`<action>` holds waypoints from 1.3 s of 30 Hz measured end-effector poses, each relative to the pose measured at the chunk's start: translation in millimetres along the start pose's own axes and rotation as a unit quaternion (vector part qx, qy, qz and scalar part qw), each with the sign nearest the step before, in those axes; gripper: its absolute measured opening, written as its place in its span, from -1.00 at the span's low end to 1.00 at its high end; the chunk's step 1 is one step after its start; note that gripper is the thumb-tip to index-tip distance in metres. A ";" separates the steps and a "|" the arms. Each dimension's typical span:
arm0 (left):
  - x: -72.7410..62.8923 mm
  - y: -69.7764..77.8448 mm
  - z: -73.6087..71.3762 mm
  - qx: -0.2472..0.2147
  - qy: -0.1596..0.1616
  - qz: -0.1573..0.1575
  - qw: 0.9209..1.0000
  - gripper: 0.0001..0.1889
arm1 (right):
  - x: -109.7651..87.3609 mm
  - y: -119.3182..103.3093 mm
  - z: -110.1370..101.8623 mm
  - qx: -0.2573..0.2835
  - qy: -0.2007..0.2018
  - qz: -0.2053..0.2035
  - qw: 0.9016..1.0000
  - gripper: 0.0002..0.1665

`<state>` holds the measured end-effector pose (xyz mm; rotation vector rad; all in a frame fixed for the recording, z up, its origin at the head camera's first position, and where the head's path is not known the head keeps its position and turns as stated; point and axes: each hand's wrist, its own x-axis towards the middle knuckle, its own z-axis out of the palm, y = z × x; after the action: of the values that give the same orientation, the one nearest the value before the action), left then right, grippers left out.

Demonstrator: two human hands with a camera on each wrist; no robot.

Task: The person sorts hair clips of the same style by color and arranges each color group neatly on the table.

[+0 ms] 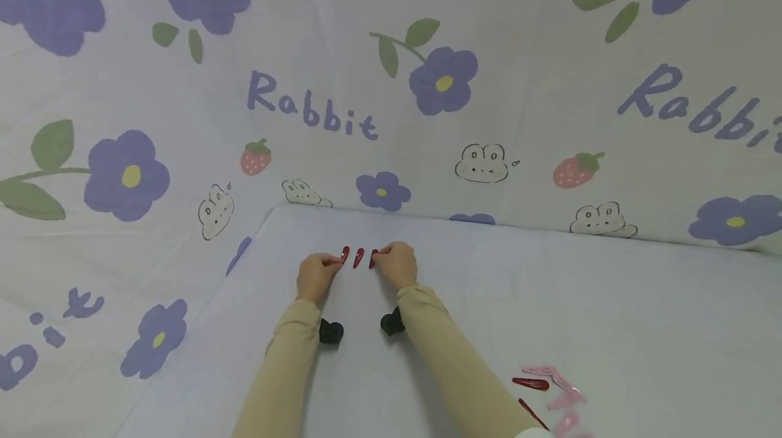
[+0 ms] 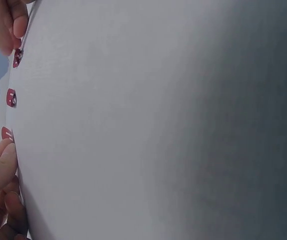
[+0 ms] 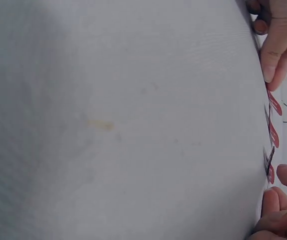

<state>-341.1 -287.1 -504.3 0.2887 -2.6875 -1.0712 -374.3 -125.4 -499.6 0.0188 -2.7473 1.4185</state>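
Observation:
Three small red hair clips stand in a row on the white surface. In the head view, my left hand (image 1: 315,276) pinches the near end of the left hair clip (image 1: 345,252). Between the hands is the middle hair clip (image 1: 358,258), touched by neither. The fingertips of my right hand (image 1: 398,265) partly cover the right hair clip (image 1: 373,259). In the right wrist view, that hand's thumb and finger are spread apart beside the clip (image 3: 270,174). The left wrist view has the left-hand fingers (image 2: 3,156) on their clip's end.
Pink hair clips (image 1: 567,398) and a red hair clip (image 1: 531,383) lie loosely at the lower right, by my right sleeve. A patterned cloth (image 1: 421,146) hangs behind the white surface (image 1: 489,302). A dark wrist device (image 1: 330,331) sits on each forearm.

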 end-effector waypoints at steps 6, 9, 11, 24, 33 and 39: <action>0.3 2.1 -3.8 0.000 0.007 0.010 1.000 -0.91 | 2.8 1.4 -6.0 0.043 -0.007 -0.012 0.999 -0.85; -0.4 4.5 -4.8 -0.003 0.003 0.010 1.000 -0.91 | 4.5 6.4 -6.5 0.043 -0.002 -0.022 0.999 -0.88; -0.4 4.9 -5.0 -0.003 0.002 0.008 1.000 -0.91 | 4.6 10.1 -7.1 0.042 -0.010 -0.021 0.999 -0.89; -2.1 -7.0 -5.4 0.001 0.001 -0.023 1.000 -0.88 | -9.1 15.8 -8.8 0.082 -0.045 0.005 0.996 -0.86; -1.8 -4.2 -5.6 0.003 -0.001 -0.015 1.000 -0.89 | -34.2 8.1 -50.0 0.079 -0.055 -0.045 0.994 -0.86; -3.8 5.3 2.9 0.000 -0.010 -0.008 1.000 -0.89 | -47.4 12.0 -73.6 0.093 -0.074 -0.062 0.991 -0.86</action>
<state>-338.8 -280.4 -503.2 0.3008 -2.7067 -1.0853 -324.5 -59.1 -469.2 0.3092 -2.6573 1.6958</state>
